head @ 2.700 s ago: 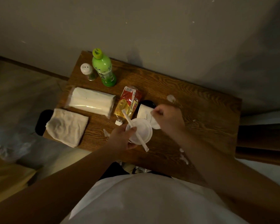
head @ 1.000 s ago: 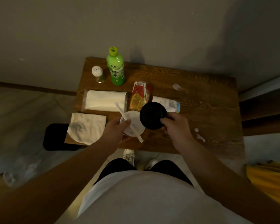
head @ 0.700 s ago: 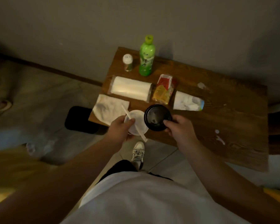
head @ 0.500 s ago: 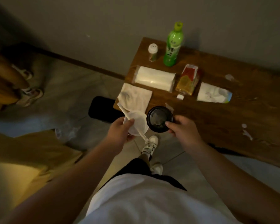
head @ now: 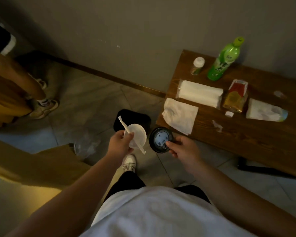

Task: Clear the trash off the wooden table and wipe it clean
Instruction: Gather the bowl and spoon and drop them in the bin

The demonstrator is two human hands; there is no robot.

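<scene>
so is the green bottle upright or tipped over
Upright: the green bottle stands on its base at the back of the wooden table, cap on top.

Wall: plain grey-beige wall (head: 143, 28), running across the far side, with a few pale specks.
Skirting: dark wooden skirting board (head: 109, 77) where the wall meets the floor, slanting down to the right.
Floor: large grey floor tiles (head: 85, 106) with thin joints.
Furniture: wooden table (head: 246, 139) at the right, against the wall, with a dark base (head: 256, 168) beneath its near edge.
Left side: yellow-brown furniture (head: 41, 165) at the near left; its kind is unclear.
Light: dim and warm, with deep shadow in the far left corner.
</scene>
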